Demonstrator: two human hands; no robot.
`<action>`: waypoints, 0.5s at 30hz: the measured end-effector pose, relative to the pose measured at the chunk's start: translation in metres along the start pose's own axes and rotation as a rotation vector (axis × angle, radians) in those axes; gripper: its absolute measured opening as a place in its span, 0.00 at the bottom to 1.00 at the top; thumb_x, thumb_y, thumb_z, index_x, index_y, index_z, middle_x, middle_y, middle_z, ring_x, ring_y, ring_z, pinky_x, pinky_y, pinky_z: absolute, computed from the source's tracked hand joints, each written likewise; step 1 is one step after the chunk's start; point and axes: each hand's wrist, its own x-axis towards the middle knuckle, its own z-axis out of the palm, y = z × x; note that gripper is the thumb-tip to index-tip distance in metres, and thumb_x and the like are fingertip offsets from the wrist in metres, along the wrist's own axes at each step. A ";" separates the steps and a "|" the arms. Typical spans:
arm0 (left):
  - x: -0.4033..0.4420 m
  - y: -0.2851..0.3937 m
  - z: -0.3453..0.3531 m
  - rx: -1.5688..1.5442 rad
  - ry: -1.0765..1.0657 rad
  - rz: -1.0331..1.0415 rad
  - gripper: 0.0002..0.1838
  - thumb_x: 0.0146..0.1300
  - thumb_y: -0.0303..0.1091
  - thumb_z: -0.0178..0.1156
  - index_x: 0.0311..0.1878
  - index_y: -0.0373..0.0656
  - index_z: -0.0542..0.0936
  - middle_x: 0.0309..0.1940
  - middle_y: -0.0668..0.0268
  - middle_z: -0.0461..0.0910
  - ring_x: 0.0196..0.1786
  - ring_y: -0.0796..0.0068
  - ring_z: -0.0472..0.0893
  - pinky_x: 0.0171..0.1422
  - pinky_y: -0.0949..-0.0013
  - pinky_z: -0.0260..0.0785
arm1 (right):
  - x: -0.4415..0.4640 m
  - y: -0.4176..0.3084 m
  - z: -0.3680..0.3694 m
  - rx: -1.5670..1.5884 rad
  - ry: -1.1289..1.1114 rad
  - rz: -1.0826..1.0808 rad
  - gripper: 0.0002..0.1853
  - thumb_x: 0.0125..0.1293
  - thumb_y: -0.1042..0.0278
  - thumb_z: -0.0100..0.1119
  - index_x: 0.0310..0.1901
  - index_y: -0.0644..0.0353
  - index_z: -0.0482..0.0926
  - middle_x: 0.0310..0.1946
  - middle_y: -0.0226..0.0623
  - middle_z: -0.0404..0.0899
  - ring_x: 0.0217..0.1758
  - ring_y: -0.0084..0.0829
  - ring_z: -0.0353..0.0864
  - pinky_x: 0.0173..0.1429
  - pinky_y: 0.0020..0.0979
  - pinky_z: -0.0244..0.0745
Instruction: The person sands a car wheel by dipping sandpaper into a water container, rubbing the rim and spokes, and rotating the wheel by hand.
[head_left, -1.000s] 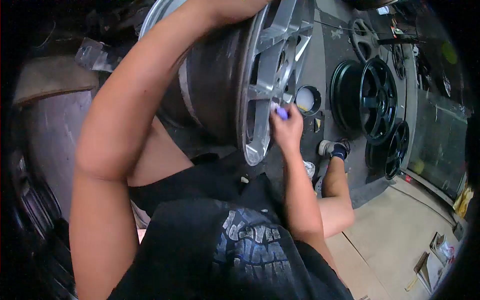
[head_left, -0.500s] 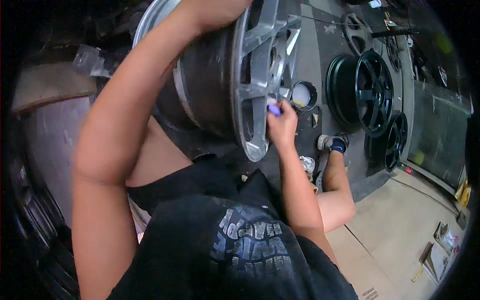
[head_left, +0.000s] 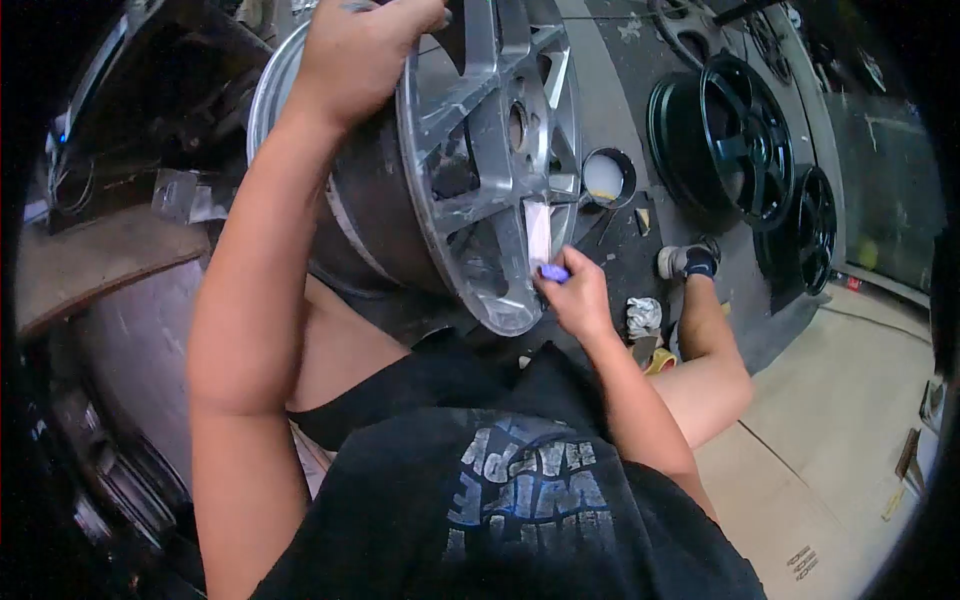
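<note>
A bare silver alloy wheel point(head_left: 470, 210) stands on edge in front of me, its spokes turned to the right. My left hand point(head_left: 365, 50) lies over the upper part of the wheel's edge, fingers curled round it. Low on the spoke face, my right hand point(head_left: 575, 295) pinches a small purple-blue piece point(head_left: 553, 272), perhaps an applicator; its exact kind is hard to make out. Just above those fingers, a whitish-pink smear point(head_left: 538, 232) covers part of a spoke. Beside the wheel on the floor is a dark round tub point(head_left: 630, 180) holding a milky white substance.
Dark painted wheels point(head_left: 745, 150) stand along the right side, beside a glass panel point(head_left: 890, 190). Crumpled white paper point(head_left: 643, 316) and a yellow tape roll point(head_left: 660, 362) lie near my foot point(head_left: 688, 262). Tan board point(head_left: 800, 430) covers the floor at lower right.
My right hand has moved down the spoke with the purple-blue piece, and a whitish-pink smear now shows there. The left hand still rests on the wheel's edge. The view has shifted slightly.
</note>
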 end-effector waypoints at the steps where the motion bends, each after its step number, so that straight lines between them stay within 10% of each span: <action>1: 0.003 -0.003 -0.003 0.000 -0.035 0.012 0.07 0.60 0.28 0.59 0.42 0.44 0.75 0.34 0.72 0.72 0.35 0.82 0.71 0.42 0.74 0.66 | -0.005 0.006 -0.007 0.049 -0.127 0.092 0.17 0.57 0.62 0.78 0.31 0.63 0.78 0.24 0.40 0.77 0.28 0.32 0.74 0.37 0.36 0.72; 4: 0.002 0.005 0.002 -0.049 -0.042 0.002 0.06 0.60 0.27 0.57 0.41 0.45 0.75 0.32 0.74 0.70 0.32 0.84 0.69 0.38 0.76 0.61 | 0.033 0.043 -0.028 0.092 0.112 0.126 0.19 0.59 0.58 0.78 0.31 0.63 0.77 0.24 0.35 0.76 0.29 0.27 0.71 0.37 0.34 0.71; 8: 0.000 0.023 0.002 -0.019 -0.147 -0.047 0.05 0.59 0.27 0.57 0.38 0.45 0.74 0.28 0.76 0.68 0.28 0.86 0.65 0.34 0.77 0.58 | 0.129 0.110 -0.048 -0.124 0.340 0.093 0.22 0.64 0.49 0.70 0.44 0.64 0.83 0.35 0.51 0.86 0.39 0.45 0.86 0.47 0.43 0.77; 15: 0.003 0.010 0.008 0.012 -0.060 0.027 0.06 0.57 0.27 0.55 0.38 0.44 0.73 0.31 0.75 0.68 0.32 0.85 0.66 0.39 0.77 0.60 | 0.243 0.175 -0.021 -0.514 -0.089 0.201 0.23 0.67 0.57 0.62 0.60 0.59 0.82 0.61 0.56 0.81 0.66 0.54 0.79 0.70 0.46 0.74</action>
